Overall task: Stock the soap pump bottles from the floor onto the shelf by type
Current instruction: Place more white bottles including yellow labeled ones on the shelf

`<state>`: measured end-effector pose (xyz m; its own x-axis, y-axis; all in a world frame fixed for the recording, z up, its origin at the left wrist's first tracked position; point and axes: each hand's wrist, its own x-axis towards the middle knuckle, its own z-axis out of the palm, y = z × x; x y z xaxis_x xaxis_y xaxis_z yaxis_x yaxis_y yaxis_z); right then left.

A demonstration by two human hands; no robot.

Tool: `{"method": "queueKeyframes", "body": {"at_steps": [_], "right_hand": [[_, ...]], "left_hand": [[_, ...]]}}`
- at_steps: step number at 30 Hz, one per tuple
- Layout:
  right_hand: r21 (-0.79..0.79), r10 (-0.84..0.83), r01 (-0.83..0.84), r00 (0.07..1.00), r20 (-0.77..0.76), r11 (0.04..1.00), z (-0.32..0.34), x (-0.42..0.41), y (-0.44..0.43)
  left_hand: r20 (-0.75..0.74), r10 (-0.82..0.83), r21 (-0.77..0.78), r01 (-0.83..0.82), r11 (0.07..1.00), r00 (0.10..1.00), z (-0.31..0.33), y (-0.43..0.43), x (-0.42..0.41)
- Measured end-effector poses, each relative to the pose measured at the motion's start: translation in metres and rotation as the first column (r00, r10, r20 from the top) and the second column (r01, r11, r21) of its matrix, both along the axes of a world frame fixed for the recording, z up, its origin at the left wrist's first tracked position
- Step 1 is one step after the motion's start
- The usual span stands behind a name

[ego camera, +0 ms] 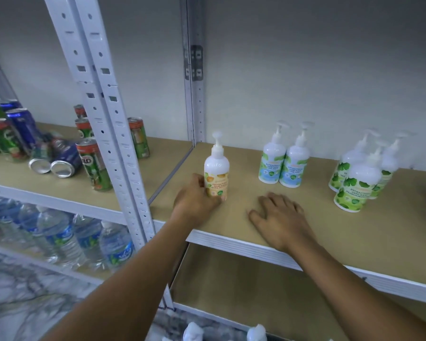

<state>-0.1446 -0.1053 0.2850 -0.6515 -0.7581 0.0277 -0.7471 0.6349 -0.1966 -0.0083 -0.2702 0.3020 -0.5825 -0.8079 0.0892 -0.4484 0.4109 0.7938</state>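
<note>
**While the left hand (194,195) grips the orange-label bottle (217,173): placement check, left end of shelf (305,244)**

As I read the head view, the left hand has its fingers curled round the lower body of the orange-label bottle. The bottle stands upright on the shelf near its left end, nearer the front edge than the back. The right hand (278,212) lies flat on the bare board just beside it, palm down, fingers spread, holding nothing.

Toward the middle of the shelf and farther back, two blue-label bottles (283,166) stand touching. A cluster of green-label bottles (359,183) stands toward the right end, well apart from the blue pair. The orange bottle has a zone of its own, which I judge correct by type.

Recommendations for the step in hand:
- Confirm the base sits flat before the fingers let go.
- Release by opening the fingers outward, not by dragging. A tall pump bottle will likely tip if nudged high.
- Slide it toward the back edge, level with the blue pair, label to the front, leaving room ahead for more of its kind.

Two white pump tops (256,333) show at the bottom of the view, below the shelf, so I judge stocking unfinished.
</note>
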Motion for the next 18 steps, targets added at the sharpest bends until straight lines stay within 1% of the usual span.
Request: {"method": "queueKeyframes", "body": {"at_steps": [4,10,18], "right_hand": [[-0.005,-0.001,0.001,1.0,-0.013,1.0,-0.002,-0.001,-0.001],[-0.019,-0.001,0.001,1.0,-0.031,1.0,-0.006,-0.003,-0.004],[-0.022,-0.004,0.003,0.999,-0.039,1.0,-0.007,-0.005,-0.005]], "left_hand": [[0.012,0.014,-0.041,-0.014,0.999,1.0,-0.004,-0.027,-0.022],[0.075,0.04,-0.052,-0.036,0.998,0.996,-0.007,-0.056,-0.053],[0.102,0.094,-0.165,-0.077,0.983,0.99,-0.015,-0.072,-0.068]]}}
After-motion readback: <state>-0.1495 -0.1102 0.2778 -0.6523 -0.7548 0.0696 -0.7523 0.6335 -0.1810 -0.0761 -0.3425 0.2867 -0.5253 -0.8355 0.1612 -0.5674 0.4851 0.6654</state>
